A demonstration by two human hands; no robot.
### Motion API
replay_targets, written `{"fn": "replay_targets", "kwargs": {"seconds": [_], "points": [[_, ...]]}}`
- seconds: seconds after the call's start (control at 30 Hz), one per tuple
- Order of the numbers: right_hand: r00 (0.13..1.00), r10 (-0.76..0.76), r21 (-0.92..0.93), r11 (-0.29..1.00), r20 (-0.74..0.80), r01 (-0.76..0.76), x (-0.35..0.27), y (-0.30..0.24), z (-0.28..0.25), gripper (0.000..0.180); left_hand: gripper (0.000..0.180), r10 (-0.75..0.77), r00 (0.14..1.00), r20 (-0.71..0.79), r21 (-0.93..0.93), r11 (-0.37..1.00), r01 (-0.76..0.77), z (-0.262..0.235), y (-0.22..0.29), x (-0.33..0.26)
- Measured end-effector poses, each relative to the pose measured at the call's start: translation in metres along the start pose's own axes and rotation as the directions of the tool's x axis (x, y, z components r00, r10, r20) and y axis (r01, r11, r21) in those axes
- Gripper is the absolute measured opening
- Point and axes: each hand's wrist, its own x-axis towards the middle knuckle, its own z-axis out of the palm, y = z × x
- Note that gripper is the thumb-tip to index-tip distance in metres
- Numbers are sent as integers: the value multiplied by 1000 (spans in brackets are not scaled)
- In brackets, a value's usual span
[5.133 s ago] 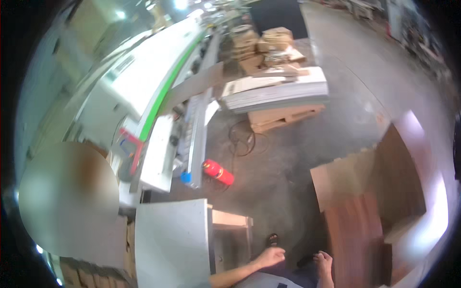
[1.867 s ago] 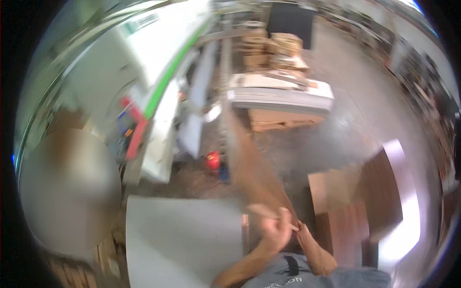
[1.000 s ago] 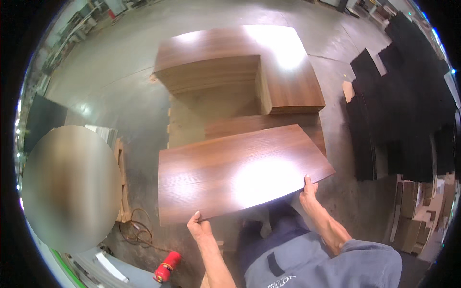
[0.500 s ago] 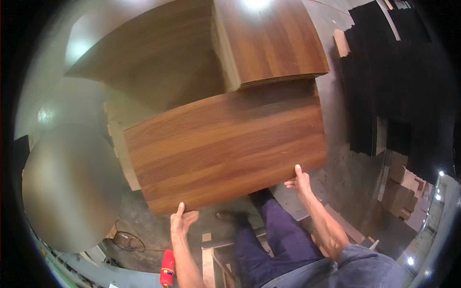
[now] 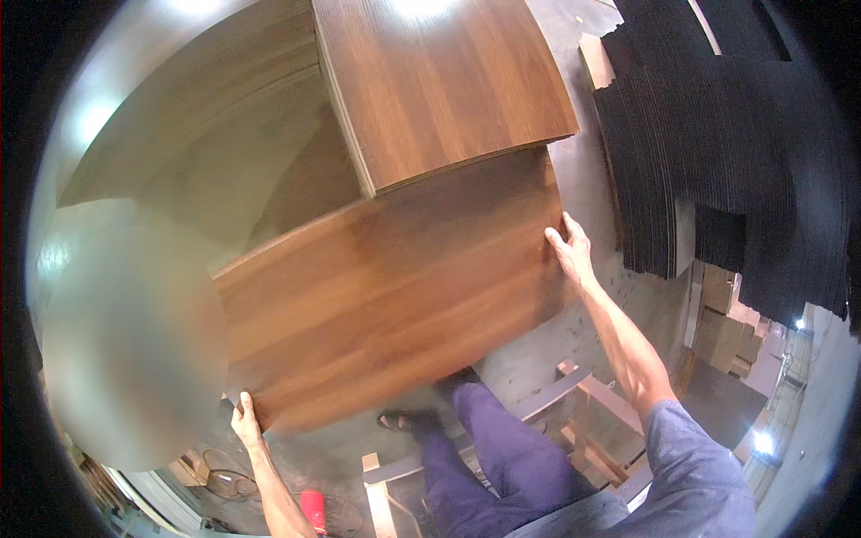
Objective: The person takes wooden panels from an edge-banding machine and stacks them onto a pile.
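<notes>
A brown wood-grain panel (image 5: 395, 300) lies in front of me, its far edge against a taller stack of matching panels (image 5: 448, 90). My left hand (image 5: 247, 423) grips its near left corner, thumb on the edge. At the right side edge, toward the far end, my right hand (image 5: 571, 251) holds the panel with thumb on top and fingers along the edge. What lies beneath the panel is mostly hidden.
Stacked black sheets (image 5: 717, 152) stand at the right. By my legs is a wooden frame (image 5: 583, 403). A red cylinder (image 5: 313, 507) sits at the lower left, near a coiled cable (image 5: 231, 477). A blurred patch covers the left.
Both hands have shifted from the near long edge to the panel's ends: the left toward the near left corner, the right up along the right side. The view has shifted too.
</notes>
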Motion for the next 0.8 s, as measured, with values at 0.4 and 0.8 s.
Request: {"fn": "replay_targets", "kwargs": {"seconds": [0.4, 0.8], "points": [[972, 125, 231, 958, 199, -171, 27, -24, -17, 37, 39, 1, 993, -115, 13, 1000, 0, 67, 41, -38], [972, -20, -157, 986, 235, 58, 42, 7, -13, 57, 66, 59, 950, -305, 120, 992, -23, 67, 37, -44]]}}
